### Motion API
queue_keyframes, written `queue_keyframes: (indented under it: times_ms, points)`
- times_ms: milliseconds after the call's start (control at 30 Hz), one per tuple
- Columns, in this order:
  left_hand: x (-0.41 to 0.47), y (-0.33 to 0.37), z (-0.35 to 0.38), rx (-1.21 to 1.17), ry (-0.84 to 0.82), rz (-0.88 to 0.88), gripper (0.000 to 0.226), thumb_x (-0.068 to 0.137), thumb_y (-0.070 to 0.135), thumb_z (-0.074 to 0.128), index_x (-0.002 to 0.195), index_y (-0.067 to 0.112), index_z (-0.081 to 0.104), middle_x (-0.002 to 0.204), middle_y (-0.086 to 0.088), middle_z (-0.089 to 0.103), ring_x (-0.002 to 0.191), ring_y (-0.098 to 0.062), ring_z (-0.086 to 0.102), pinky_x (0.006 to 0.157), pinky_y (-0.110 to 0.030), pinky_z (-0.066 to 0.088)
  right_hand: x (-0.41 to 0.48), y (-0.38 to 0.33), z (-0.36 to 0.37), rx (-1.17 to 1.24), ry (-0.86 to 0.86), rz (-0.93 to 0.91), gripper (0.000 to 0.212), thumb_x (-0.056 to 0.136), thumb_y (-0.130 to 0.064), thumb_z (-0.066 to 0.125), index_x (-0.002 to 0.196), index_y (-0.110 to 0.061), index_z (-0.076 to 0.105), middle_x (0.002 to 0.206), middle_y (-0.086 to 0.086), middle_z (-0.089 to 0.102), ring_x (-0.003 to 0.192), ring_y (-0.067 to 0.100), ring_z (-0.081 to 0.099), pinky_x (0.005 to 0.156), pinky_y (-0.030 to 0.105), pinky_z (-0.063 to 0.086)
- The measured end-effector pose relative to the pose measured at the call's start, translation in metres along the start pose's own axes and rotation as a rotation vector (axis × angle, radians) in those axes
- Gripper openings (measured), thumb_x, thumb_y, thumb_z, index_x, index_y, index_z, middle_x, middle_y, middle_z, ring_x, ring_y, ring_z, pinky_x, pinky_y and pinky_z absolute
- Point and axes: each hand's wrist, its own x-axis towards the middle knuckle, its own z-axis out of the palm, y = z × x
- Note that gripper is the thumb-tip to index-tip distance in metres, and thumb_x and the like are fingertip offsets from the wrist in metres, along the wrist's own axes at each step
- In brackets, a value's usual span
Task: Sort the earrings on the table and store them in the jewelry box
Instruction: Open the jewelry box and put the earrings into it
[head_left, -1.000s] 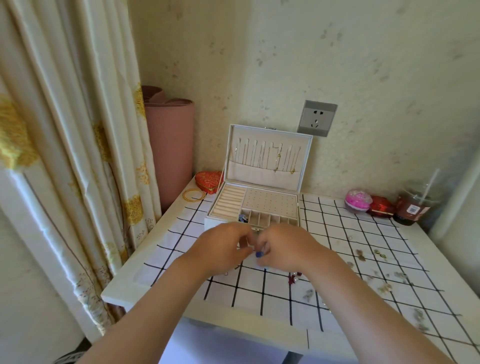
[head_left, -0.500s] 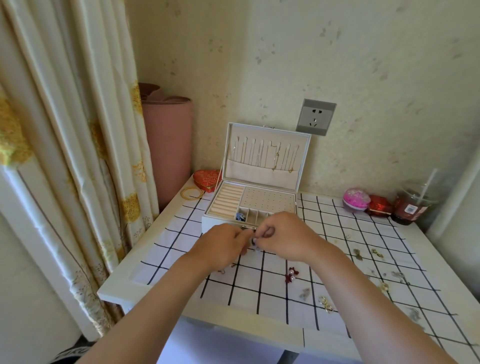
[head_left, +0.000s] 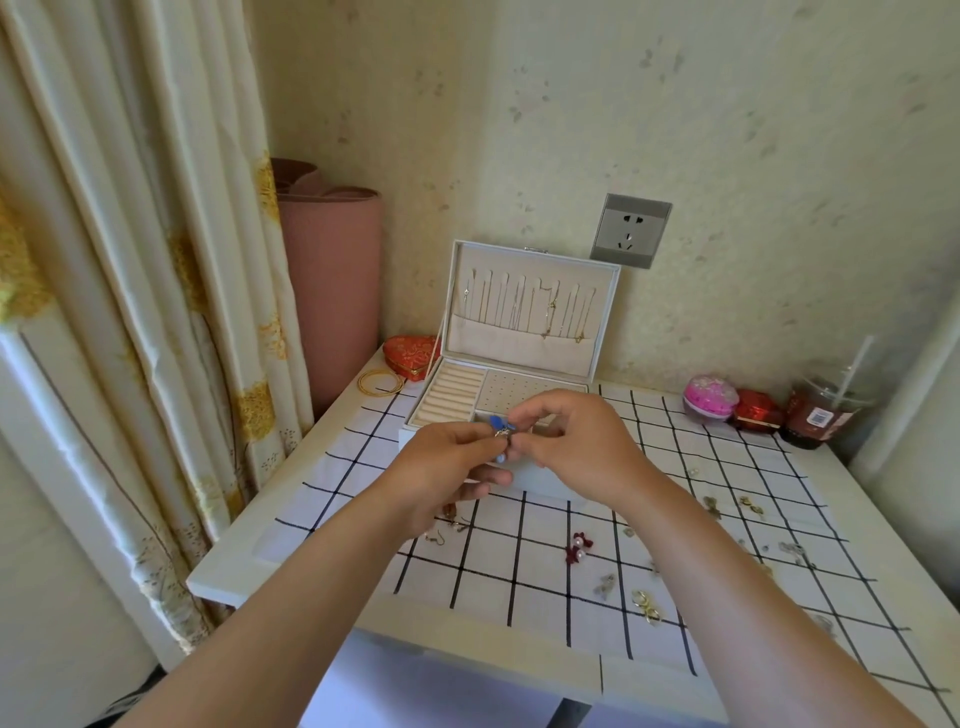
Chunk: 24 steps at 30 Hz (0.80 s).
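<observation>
Blue earring (head_left: 500, 423) pinched by left hand (head_left: 441, 470) and right hand (head_left: 576, 447); cup label (head_left: 821, 417) illegible.

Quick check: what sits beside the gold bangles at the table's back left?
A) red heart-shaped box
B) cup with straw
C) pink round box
A: the red heart-shaped box lies next to the gold bangles, just left of the open jewelry box.

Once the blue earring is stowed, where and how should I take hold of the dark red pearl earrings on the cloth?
Pinch the dark red pearl earrings by their red parts, coming straight down from above. They lie flat on the checked cloth with bare squares around them, and the round pearls would likely slip.
</observation>
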Motion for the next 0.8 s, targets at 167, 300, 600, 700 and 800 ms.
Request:
queue_keyframes:
  times_ms: [167,300,600,700,800]
  points:
    - [-0.001,0.001,-0.001,0.093,0.117,0.087,0.009,0.091,0.022,0.069,0.095,0.020,0.077,0.088,-0.001,0.074,0.073,-0.009,0.066,0.059,-0.019,0.053,0.002,0.000,0.000,-0.020,0.012,-0.049,0.021,0.083,-0.022,0.080,0.091,-0.040,0.073,0.092,-0.015,0.073,0.064,0.001,0.060,0.071,0.026,0.056]
    - [0.003,0.008,-0.008,0.197,0.160,0.214,0.003,0.085,0.021,0.076,0.087,0.019,0.076,0.077,0.004,0.075,0.066,-0.008,0.066,0.057,-0.019,0.053,0.005,0.001,0.000,0.000,-0.034,-0.006,0.013,0.088,-0.020,0.074,0.098,-0.029,0.077,0.087,-0.012,0.075,0.058,0.008,0.065,0.056,0.016,0.047]
    - [0.020,0.025,-0.021,0.320,0.087,0.263,0.010,0.087,0.018,0.073,0.097,0.019,0.077,0.083,0.006,0.075,0.070,-0.004,0.065,0.056,-0.011,0.048,0.027,-0.003,-0.002,0.064,0.023,-0.039,0.025,0.085,-0.012,0.077,0.107,-0.025,0.073,0.086,-0.004,0.075,0.050,0.014,0.061,0.051,0.022,0.050]
    - [0.028,0.031,-0.026,0.291,0.110,0.231,0.013,0.087,0.017,0.073,0.100,0.017,0.076,0.084,0.003,0.074,0.069,-0.003,0.064,0.057,-0.011,0.049,0.038,-0.003,0.002,0.009,0.047,-0.108,0.025,0.085,-0.017,0.078,0.105,-0.032,0.074,0.089,-0.008,0.073,0.051,0.014,0.061,0.058,0.029,0.057]
    - [0.037,0.033,-0.032,0.235,0.175,0.242,0.009,0.085,0.012,0.074,0.094,0.016,0.074,0.082,-0.001,0.072,0.062,-0.003,0.063,0.052,-0.011,0.048,0.052,-0.002,0.007,-0.046,0.042,-0.129,0.022,0.084,-0.019,0.078,0.101,-0.032,0.076,0.089,-0.012,0.074,0.062,0.023,0.063,0.067,0.036,0.060]
